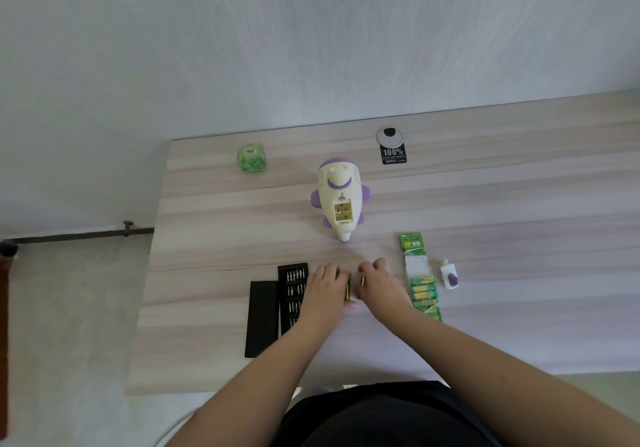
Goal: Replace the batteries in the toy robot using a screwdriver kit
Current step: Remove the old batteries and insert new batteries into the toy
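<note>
Left hand [325,282] lies palm down on the table [207,273], fingers curled round a loose battery [348,290]. Right hand [379,278] just beside it pinches a second battery [363,281]. I see the toy robot [341,197] face down further back, its battery compartment [343,212] open. Screwdriver kit [292,290] sits left of the hands, partly under my left hand, its black lid [261,318] alongside. Battery pack [422,287] lies right, the small compartment cover [450,275] beside it.
</note>
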The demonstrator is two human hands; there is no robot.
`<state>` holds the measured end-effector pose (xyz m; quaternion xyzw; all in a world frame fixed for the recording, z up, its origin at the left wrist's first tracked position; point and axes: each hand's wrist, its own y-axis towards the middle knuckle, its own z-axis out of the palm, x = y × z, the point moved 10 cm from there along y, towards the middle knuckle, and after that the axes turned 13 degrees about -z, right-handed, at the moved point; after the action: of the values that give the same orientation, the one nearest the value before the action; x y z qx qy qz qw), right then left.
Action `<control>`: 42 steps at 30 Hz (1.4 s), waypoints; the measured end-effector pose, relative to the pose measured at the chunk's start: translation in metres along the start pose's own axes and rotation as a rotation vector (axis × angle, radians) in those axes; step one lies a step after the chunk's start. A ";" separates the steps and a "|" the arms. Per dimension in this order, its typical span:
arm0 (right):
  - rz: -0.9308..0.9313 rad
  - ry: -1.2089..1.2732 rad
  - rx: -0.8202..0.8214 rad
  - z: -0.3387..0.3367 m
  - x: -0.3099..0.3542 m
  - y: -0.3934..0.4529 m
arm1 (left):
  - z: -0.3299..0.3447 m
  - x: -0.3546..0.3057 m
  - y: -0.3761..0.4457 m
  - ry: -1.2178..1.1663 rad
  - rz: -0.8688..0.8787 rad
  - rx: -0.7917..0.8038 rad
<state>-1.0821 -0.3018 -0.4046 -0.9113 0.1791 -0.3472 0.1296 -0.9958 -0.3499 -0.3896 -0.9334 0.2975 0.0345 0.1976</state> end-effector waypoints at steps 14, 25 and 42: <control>0.334 0.398 -0.109 -0.003 -0.045 -0.028 | 0.018 -0.010 0.002 0.020 0.073 0.148; 0.312 0.162 -0.013 -0.005 -0.037 -0.020 | 0.022 -0.016 0.007 0.011 0.087 0.181; 0.347 0.251 -0.170 -0.011 -0.026 -0.002 | 0.012 -0.010 0.004 0.059 -0.003 0.024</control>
<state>-1.1066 -0.2905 -0.4113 -0.8242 0.3765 -0.4139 0.0871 -1.0055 -0.3427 -0.4006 -0.9320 0.3023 0.0032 0.2002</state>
